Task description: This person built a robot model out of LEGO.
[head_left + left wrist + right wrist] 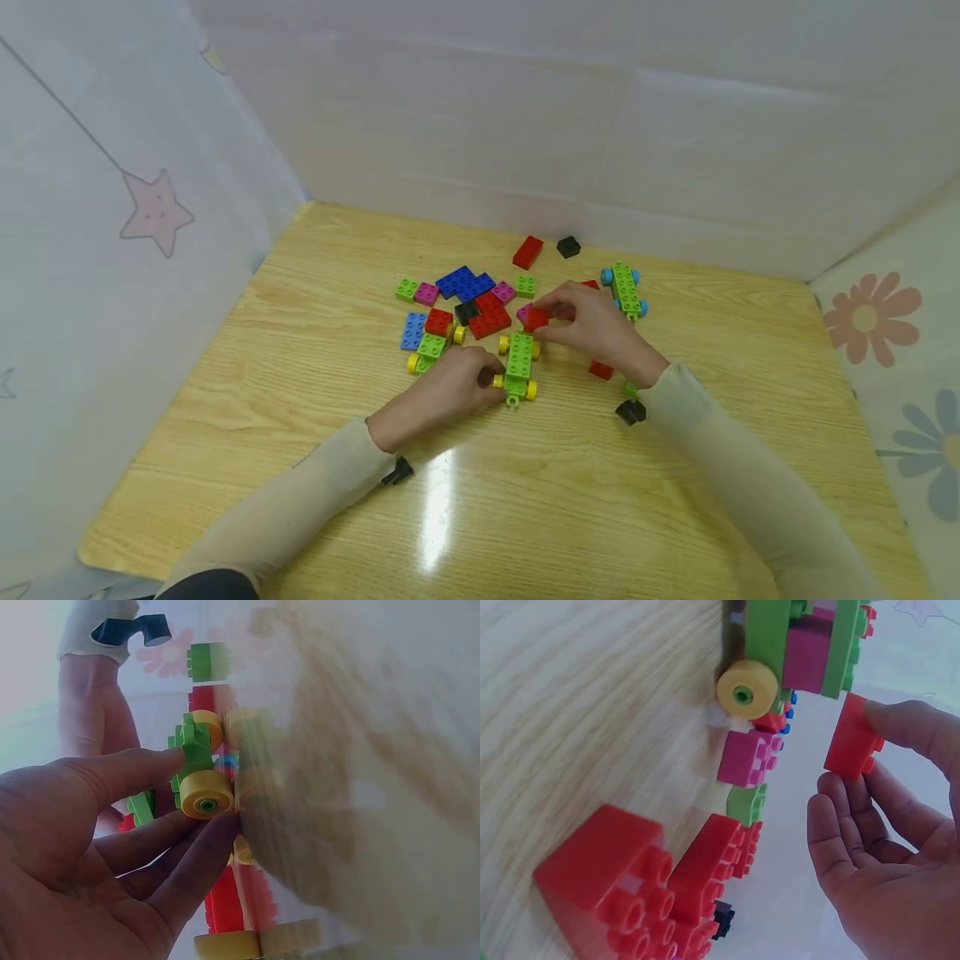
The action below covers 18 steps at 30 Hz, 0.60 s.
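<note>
My left hand [455, 382] pinches the near end of a green toy car [520, 357] with yellow wheels; in the left wrist view its thumb lies on the green base and fingers lie by a yellow wheel [208, 795]. A magenta brick [808, 660] sits between the car's base and a green top piece in the right wrist view. Between thumb and fingertips, my right hand [592, 323] holds a red brick [536, 319] just past the car's far end. That red brick [850, 736] is off the table and apart from the car.
Left of the car stands another green car [431, 345] with yellow wheels and a red brick on it. A blue-wheeled green car [625, 289] is at the right. Loose blue bricks [467, 284], red bricks [491, 322] and black pieces [631, 412] lie on the wooden table [585, 517].
</note>
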Tool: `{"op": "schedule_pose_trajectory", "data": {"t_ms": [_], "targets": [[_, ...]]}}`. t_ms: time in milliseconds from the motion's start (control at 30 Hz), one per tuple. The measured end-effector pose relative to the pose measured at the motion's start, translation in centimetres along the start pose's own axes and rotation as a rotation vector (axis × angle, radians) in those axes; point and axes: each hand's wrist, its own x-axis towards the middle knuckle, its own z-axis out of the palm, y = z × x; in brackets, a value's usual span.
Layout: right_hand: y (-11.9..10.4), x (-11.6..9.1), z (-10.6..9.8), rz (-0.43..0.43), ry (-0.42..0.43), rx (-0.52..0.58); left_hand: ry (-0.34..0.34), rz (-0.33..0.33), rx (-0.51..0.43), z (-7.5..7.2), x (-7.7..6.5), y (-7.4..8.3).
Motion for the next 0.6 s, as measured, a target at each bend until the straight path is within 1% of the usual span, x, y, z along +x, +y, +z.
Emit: {"op": "schedule_pose_trajectory", "data": {"t_ms": [167, 333, 367, 467, 500, 567, 600], "targets": [[-0.8, -0.3, 0.0, 0.022, -0.023, 0.049, -0.001, 0.008, 0.001, 0.0, 0.1, -0.1], [-1.1, -0.6, 0.3, 0.018, -0.030, 0.057, 0.015, 0.045, -0.010, 0.3, 0.2, -0.7], [-1.1, -0.6, 0.4, 0.013, -0.033, 0.058, 0.021, 0.060, -0.002, 0.5, 0.3, -1.0], [-1.2, -0.8, 0.6, 0.000, -0.040, 0.066, 0.014, 0.063, 0.001, 0.3, 0.2, -0.9], [-1.2, -0.9, 0.7, -0.004, -0.042, 0.072, 0.018, 0.075, 0.003, 0.4, 0.3, -1.1], [-1.3, -1.0, 0.8, -0.010, -0.049, 0.086, 0.013, 0.074, 0.002, 0.4, 0.3, -1.1], [-1.4, -1.0, 0.8, -0.012, -0.052, 0.090, 0.009, 0.065, -0.004, 0.2, 0.2, -0.8]]}}
